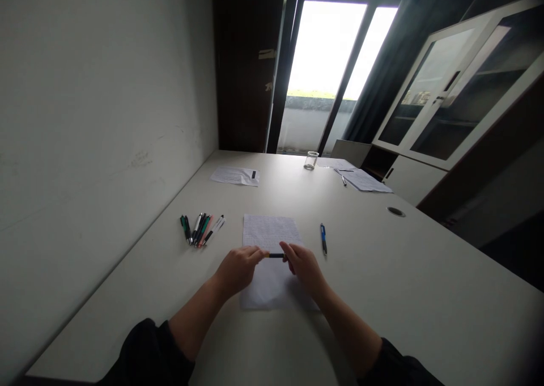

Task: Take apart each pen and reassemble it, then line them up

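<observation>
A person's left hand [238, 270] and right hand [304, 264] grip opposite ends of a slim dark pen [276, 255], which I see held crosswise, its long axis running left to right between them, neither hand nearer, above a written sheet [270, 230] on the white tabletop [365, 284].

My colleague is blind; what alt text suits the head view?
Left hand and right hand hold a dark pen between them over paper on a white table. A blue pen lies to the right, a group of pens to the left, a glass farther back.
</observation>
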`<state>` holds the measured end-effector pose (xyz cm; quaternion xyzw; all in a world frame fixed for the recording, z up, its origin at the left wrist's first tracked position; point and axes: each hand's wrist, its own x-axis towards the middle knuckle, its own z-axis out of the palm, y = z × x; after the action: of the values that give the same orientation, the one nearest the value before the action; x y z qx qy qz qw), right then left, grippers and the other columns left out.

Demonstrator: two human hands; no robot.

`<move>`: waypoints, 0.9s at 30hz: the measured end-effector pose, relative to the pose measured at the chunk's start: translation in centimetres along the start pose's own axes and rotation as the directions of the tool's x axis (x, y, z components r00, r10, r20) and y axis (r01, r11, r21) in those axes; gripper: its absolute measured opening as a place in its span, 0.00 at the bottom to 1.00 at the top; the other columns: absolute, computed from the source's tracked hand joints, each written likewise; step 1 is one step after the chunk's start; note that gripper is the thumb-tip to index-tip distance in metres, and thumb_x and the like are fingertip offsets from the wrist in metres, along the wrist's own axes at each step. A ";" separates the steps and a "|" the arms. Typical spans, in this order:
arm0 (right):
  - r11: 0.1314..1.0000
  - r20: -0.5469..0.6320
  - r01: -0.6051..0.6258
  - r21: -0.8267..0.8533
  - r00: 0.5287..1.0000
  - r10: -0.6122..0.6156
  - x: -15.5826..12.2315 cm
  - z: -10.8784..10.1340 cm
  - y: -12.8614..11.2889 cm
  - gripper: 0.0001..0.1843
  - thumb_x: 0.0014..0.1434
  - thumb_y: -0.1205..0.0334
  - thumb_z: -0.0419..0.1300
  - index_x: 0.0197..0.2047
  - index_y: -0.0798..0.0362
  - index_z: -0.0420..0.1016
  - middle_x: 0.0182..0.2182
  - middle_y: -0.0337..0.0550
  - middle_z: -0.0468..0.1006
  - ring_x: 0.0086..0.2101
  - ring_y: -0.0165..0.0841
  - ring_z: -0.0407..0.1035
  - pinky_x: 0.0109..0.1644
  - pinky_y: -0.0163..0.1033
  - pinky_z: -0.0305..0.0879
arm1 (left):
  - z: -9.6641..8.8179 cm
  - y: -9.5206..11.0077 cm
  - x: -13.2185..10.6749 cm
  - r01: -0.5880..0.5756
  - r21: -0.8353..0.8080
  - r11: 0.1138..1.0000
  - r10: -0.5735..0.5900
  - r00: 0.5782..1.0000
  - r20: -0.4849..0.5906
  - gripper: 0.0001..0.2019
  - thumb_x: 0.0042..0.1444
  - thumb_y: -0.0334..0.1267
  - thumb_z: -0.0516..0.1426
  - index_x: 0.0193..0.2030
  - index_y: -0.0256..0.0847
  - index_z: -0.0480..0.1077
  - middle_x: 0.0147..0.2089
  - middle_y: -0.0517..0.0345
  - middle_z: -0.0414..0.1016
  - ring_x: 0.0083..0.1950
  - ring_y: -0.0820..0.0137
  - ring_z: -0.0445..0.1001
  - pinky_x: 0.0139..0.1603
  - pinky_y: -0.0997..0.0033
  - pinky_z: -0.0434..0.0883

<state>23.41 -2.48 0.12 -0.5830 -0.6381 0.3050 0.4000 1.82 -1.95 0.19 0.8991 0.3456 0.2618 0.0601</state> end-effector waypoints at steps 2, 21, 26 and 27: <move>0.999 -0.022 0.011 0.041 1.000 -0.010 0.0 0.1 -0.1 0.28 0.61 0.39 0.55 0.19 0.52 0.64 0.10 0.32 0.63 0.14 0.26 0.57 0.24 0.33 0.56 | 0.1 0.0 0.0 -0.011 -0.001 1.000 0.011 1.000 -0.010 0.19 0.59 0.20 0.48 0.52 0.41 0.68 0.40 0.56 0.77 0.37 0.70 0.75 0.39 0.71 0.72; 0.950 0.054 0.111 0.291 0.990 -0.133 0.3 -0.3 1.0 0.15 0.57 0.49 0.63 0.37 0.53 0.73 0.28 0.43 0.82 0.31 0.35 0.76 0.38 0.41 0.73 | 0.6 -1.6 -0.5 0.066 -0.097 0.993 -0.072 0.996 -0.060 0.16 0.61 0.22 0.49 0.51 0.42 0.68 0.38 0.58 0.77 0.35 0.72 0.75 0.37 0.74 0.71; 0.963 0.073 0.261 0.068 0.961 -0.266 -0.2 -0.9 0.1 0.17 0.65 0.50 0.54 0.32 0.52 0.73 0.25 0.40 0.78 0.25 0.31 0.72 0.33 0.36 0.69 | 0.5 -1.3 -0.5 0.027 -0.098 0.995 -0.035 0.996 -0.081 0.16 0.62 0.23 0.49 0.52 0.42 0.68 0.39 0.56 0.77 0.37 0.72 0.76 0.39 0.73 0.72; 0.960 0.085 0.280 0.017 0.956 -0.281 -0.2 -1.0 0.1 0.19 0.67 0.50 0.52 0.30 0.52 0.72 0.23 0.40 0.77 0.24 0.30 0.70 0.32 0.35 0.67 | 0.4 -1.2 -0.4 0.020 -0.101 0.995 -0.028 0.996 -0.084 0.16 0.62 0.23 0.49 0.52 0.42 0.68 0.39 0.56 0.77 0.37 0.72 0.76 0.39 0.73 0.72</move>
<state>24.28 -2.75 0.52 -0.4719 -0.7304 0.2716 0.4124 1.05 -1.32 -0.69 0.8788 0.3452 0.3162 0.0932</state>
